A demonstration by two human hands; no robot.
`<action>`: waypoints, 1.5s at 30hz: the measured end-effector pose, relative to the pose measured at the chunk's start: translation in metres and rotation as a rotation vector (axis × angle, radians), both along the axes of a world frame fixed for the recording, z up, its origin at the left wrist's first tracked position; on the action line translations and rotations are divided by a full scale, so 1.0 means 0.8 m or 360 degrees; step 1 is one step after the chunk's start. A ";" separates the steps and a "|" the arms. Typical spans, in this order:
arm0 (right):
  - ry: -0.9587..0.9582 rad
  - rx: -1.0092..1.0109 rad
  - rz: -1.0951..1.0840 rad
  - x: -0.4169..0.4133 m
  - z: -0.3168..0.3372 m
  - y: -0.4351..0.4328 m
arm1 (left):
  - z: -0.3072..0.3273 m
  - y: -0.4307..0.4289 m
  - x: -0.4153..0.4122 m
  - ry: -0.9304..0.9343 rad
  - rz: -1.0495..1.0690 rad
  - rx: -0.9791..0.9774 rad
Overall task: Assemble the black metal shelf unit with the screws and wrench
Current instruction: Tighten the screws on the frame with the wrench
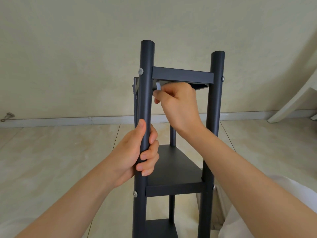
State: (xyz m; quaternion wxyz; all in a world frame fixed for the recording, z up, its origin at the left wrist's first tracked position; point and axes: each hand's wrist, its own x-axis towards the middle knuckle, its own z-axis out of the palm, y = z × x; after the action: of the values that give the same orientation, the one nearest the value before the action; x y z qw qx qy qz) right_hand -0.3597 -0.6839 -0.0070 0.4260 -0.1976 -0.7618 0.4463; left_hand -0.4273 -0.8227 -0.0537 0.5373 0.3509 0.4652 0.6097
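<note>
One black shelf unit [173,167], beige tiled floor [60,152], cream wall [68,57], white baseboard [51,120]

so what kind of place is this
Probably a room at home: pale floor tiles, a plain wall with a white skirting board, and a white chair leg at the right edge.

Soft, even light fills the frame, bright but without hard glare, and its source cannot be made out. The matte black round metal post [147,57] carries only a faint lengthwise sheen, while the underside of the black metal top shelf [199,85] lies in shadow. The centre is sharp, yet wide-angle distortion bows the white skirting board [68,119] and slants the white furniture leg [295,100] at the right edge, where detail softens.
</note>
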 end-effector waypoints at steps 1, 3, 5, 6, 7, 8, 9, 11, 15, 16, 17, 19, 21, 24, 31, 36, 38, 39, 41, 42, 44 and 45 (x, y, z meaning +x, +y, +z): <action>-0.0010 0.0005 0.0008 0.002 0.002 0.000 | 0.000 0.000 0.000 0.0004 -0.0004 0.0001; -0.0010 -0.0003 0.0026 0.004 0.005 0.000 | 0.000 0.000 0.001 0.0011 -0.0014 0.0004; 0.0007 -0.0018 0.0045 0.005 0.006 0.000 | -0.001 -0.001 0.000 0.0013 -0.0023 0.0008; 0.0016 -0.0019 0.0045 0.006 0.006 0.000 | -0.001 -0.001 0.000 0.0009 -0.0026 0.0008; 0.0025 -0.0016 0.0042 0.005 0.005 -0.001 | -0.001 -0.001 0.000 0.0005 -0.0028 0.0008; 0.0036 -0.0005 0.0037 0.004 0.003 -0.001 | -0.001 -0.001 0.000 0.0006 -0.0030 0.0009; 0.0049 0.0008 0.0030 0.003 0.002 -0.002 | -0.001 -0.001 0.000 0.0010 -0.0030 0.0009; 0.0079 0.0021 0.0021 0.000 -0.002 -0.004 | 0.000 -0.001 0.001 0.0020 -0.0027 0.0008; 0.0106 0.0033 -0.0001 -0.006 -0.007 -0.005 | 0.000 -0.001 0.001 0.0020 -0.0033 0.0015; 0.0105 0.0055 -0.0008 -0.007 -0.008 -0.005 | 0.000 -0.002 0.000 0.0019 -0.0034 0.0015; 0.0108 0.0084 -0.0018 -0.008 -0.010 -0.005 | 0.000 -0.002 0.000 0.0019 -0.0036 0.0017; 0.0120 0.0174 -0.0048 -0.010 -0.014 -0.004 | 0.000 -0.002 0.000 0.0020 -0.0041 0.0021; 0.0127 0.0243 -0.0056 -0.012 -0.017 -0.004 | 0.000 -0.003 0.000 0.0027 -0.0051 0.0020; 0.0133 0.0291 -0.0051 -0.014 -0.023 -0.002 | -0.001 -0.005 -0.001 0.0026 -0.0056 0.0022; 0.0340 0.0451 -0.0100 -0.030 -0.027 -0.007 | 0.000 -0.007 0.003 0.0012 -0.0036 0.0021; 0.0426 0.0454 -0.0055 -0.037 -0.026 -0.010 | 0.001 -0.008 0.004 -0.0023 -0.0032 0.0015; 0.0417 0.0393 -0.0082 -0.039 -0.026 -0.011 | 0.000 -0.008 0.003 -0.0014 -0.0030 0.0018; 0.0403 0.0349 -0.0095 -0.040 -0.026 -0.012 | 0.000 -0.008 0.002 -0.0006 -0.0028 0.0018; 0.0357 0.0263 -0.0098 -0.039 -0.026 -0.012 | 0.000 -0.009 0.000 0.0017 -0.0018 0.0015; 0.0313 0.0226 -0.0088 -0.038 -0.026 -0.013 | -0.001 -0.009 -0.002 0.0026 -0.0011 0.0015; 0.0186 0.0159 -0.0063 -0.033 -0.026 -0.014 | -0.001 -0.009 -0.006 0.0037 0.0010 0.0012; 0.0116 0.0142 -0.0056 -0.029 -0.024 -0.015 | -0.001 -0.009 -0.008 0.0043 0.0020 0.0011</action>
State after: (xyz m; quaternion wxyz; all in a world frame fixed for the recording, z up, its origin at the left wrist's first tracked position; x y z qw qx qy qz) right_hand -0.3830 -0.6959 -0.0266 0.4695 -0.1753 -0.7614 0.4111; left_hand -0.4333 -0.8302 -0.0547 0.5258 0.3580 0.4726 0.6099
